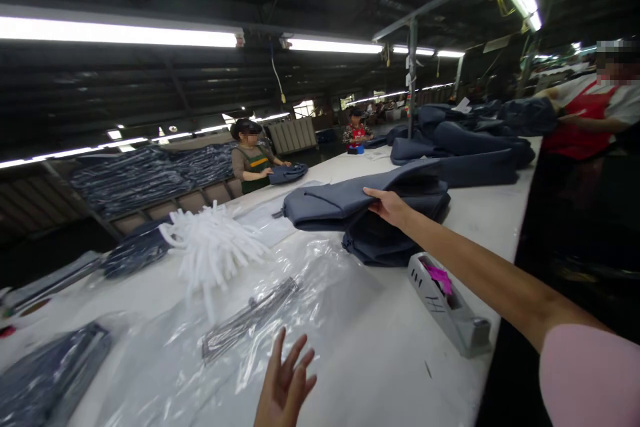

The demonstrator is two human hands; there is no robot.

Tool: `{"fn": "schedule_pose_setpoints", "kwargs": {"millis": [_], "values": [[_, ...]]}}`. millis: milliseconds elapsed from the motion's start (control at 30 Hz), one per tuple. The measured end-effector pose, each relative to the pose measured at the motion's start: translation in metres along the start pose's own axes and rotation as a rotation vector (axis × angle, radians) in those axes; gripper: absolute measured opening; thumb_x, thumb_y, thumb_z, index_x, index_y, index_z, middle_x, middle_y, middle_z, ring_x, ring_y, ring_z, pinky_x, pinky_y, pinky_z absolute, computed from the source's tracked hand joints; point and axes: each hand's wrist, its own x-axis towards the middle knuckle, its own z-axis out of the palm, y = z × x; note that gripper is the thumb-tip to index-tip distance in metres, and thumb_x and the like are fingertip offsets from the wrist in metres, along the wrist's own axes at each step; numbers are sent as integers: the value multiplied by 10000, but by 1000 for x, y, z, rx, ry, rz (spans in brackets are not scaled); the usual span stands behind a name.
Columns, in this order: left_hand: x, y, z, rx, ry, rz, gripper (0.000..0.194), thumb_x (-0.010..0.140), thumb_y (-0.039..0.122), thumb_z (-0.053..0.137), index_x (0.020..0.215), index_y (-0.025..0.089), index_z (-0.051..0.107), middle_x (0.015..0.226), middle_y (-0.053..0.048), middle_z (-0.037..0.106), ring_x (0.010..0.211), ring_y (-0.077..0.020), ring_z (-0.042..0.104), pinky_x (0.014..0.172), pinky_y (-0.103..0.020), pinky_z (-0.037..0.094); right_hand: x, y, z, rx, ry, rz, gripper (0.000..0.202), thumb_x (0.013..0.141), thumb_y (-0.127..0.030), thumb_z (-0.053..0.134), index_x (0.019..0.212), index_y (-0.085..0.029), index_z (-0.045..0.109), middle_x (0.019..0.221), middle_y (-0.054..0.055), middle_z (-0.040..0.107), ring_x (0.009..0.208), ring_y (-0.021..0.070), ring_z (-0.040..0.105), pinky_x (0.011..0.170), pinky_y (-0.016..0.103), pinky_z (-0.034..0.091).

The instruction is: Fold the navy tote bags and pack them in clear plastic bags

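Note:
My right hand (389,207) reaches out across the white table and pinches the edge of a dark blue-grey folded garment (330,201), thumb on top and fingers underneath. The exact kind of garment cannot be made out. Part of the cloth hangs in loose folds behind and below the hand. Lower down, my left hand (287,380) is raised with its fingers spread and nothing in it. Beneath and beyond it lie clear plastic bags (170,347), with a bundle of thin metal wires (250,320) on top.
A grey tape dispenser (445,303) stands under my right forearm. A heap of white strips (213,247) lies left of centre, and a bagged dark garment (55,373) at the near left. More blue-grey garments (465,153) are piled farther back. Co-workers stand around the table (495,227).

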Motion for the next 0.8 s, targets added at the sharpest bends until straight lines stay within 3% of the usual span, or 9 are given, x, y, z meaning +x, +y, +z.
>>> {"fn": "schedule_pose_setpoints", "kwargs": {"millis": [133,233,300,433,567,633,700,733,800], "values": [[-10,49,22,-291,-33,126,1070,639,689,733,1500,459,141,1504,-115,433,1325,-327,481,1013,-523,473,-95,43,41,44,-164,-29,244,753,-180,767,982,-181,683,977,11,733,922,174,686,791,260,598],[-39,69,20,-391,76,173,955,713,574,750,1486,465,200,1542,-79,383,1340,-312,463,983,-505,508,-182,84,61,-92,-236,-100,379,738,-337,797,1076,-206,685,1115,28,717,1125,222,630,1026,349,500],[-67,67,10,-427,248,186,830,753,456,766,1452,446,318,1533,-41,405,1326,-291,481,965,-462,535,-239,110,68,-228,-298,-95,416,763,-428,765,1097,-193,690,1163,61,703,1178,249,602,1106,392,417],[-128,36,-31,-415,566,167,655,770,307,766,1355,409,489,1435,14,534,1292,-257,521,952,-383,558,-341,152,64,-291,-459,28,438,818,-489,687,1152,-205,685,1224,80,676,1231,254,565,1140,398,363],[-187,-8,-80,-333,691,84,677,738,220,781,1343,366,515,1351,16,610,1290,-241,527,1019,-363,515,-408,162,27,-371,-704,337,416,845,-514,621,1141,-236,708,1133,65,717,1244,251,555,1069,386,437],[-211,-31,-99,-309,712,-17,695,735,239,788,1358,346,499,1356,4,606,1295,-241,523,1061,-391,475,-420,143,5,-491,-1027,561,388,847,-507,604,1095,-239,739,975,67,758,1102,266,650,900,363,542],[-230,-56,-113,-290,709,-140,721,725,248,798,1371,302,483,1363,-30,600,1294,-248,523,1098,-418,429,-416,112,-7,-598,-1428,623,334,866,-443,594,1112,-272,742,957,54,765,985,245,701,827,314,550],[-237,-68,-118,-284,702,-192,731,715,243,804,1371,266,482,1353,-57,606,1290,-252,527,1110,-418,412,-410,96,-8,-634,-1598,549,313,887,-393,577,1146,-303,728,1021,39,758,991,222,702,864,287,525],[-248,-92,-124,-287,692,-259,714,694,224,813,1340,192,510,1305,-114,634,1271,-264,545,1110,-398,409,-390,72,2,-681,-1759,304,335,934,-318,513,1224,-358,675,1146,7,722,1051,181,681,920,241,474]]}}
